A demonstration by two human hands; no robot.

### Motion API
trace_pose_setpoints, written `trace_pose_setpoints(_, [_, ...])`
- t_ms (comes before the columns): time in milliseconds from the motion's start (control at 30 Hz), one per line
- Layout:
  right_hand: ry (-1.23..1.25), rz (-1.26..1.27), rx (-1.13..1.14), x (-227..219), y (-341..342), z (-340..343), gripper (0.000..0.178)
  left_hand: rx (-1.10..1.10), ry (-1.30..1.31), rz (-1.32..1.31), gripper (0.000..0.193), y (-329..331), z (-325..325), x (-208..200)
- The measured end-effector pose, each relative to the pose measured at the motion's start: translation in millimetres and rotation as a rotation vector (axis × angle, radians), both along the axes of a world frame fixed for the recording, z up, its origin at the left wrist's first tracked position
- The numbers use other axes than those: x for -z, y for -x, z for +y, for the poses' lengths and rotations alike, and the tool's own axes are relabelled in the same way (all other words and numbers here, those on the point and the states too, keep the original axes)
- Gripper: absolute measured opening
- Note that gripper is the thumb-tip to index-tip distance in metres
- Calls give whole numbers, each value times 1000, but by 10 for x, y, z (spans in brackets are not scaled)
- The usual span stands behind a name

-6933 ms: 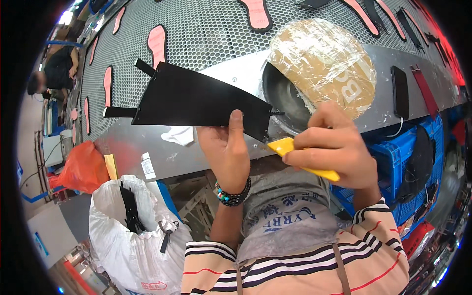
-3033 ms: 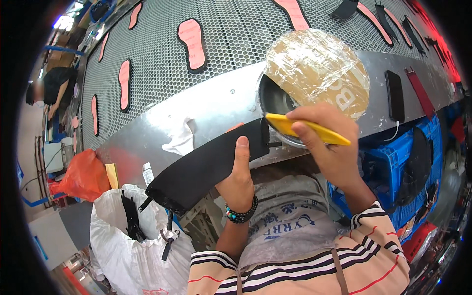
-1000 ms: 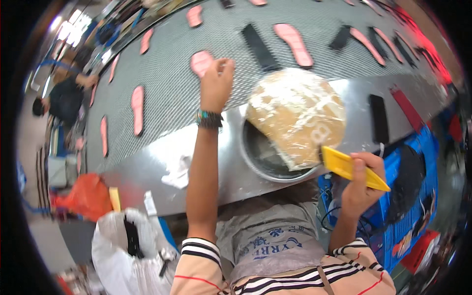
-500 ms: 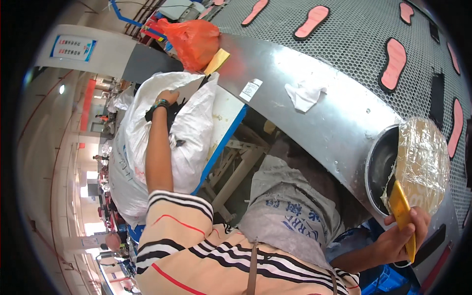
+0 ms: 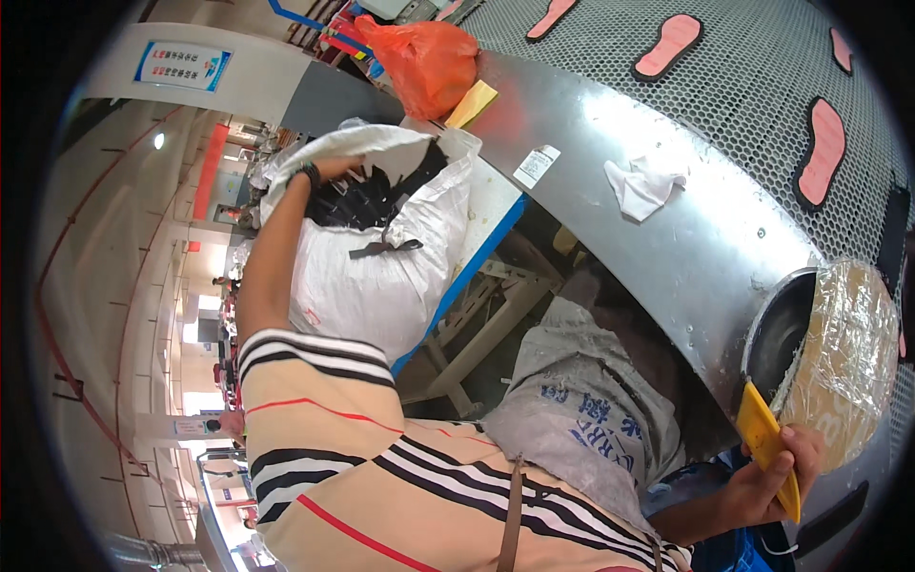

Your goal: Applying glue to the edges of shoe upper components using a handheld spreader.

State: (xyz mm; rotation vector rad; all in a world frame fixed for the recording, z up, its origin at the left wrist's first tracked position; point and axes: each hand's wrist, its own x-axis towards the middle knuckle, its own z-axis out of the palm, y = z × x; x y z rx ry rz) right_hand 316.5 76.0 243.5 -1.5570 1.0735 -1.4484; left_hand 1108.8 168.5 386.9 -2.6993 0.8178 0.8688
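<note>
My left hand (image 5: 335, 170) reaches into the mouth of a large white woven sack (image 5: 372, 296). Its fingers are partly hidden among black strip-like pieces (image 5: 357, 200) that fill the top of the sack. At the lower right, my right hand (image 5: 782, 472) grips a flat yellow scraper (image 5: 760, 429), held tilted with its wide end up. Beyond the scraper is a dark round bowl (image 5: 780, 329), partly covered by a piece of cardboard (image 5: 843, 381) wrapped in clear film.
A metal ledge (image 5: 610, 143) curves along a mesh conveyor (image 5: 743, 71) carrying several pink, black-edged insoles (image 5: 822, 153). On the ledge lie a white cloth (image 5: 645, 186) and a small label (image 5: 537, 166). A red plastic bag (image 5: 424, 67) stands by a yellow block (image 5: 472, 103).
My left hand has moved within the sack, whose mouth now gapes wider, showing more black pieces. My right hand still holds the scraper by the bowl. The whole view has shifted.
</note>
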Motion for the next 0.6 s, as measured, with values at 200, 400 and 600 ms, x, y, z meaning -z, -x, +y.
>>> trace_pose_setpoints(200, [-62, -78, -90, -16, -279, -47, 23, -70, 320, 202, 57, 711, 16, -87])
trace_pose_setpoints(400, [-58, -175, -41, 74, -688, -166, 21, -295, -17, -393, 95, 521, 342, -775])
trace_pose_setpoints(600, [-125, -251, -148, -45, -834, -133, 21, 787, -310, 65, 74, 768, 488, -661])
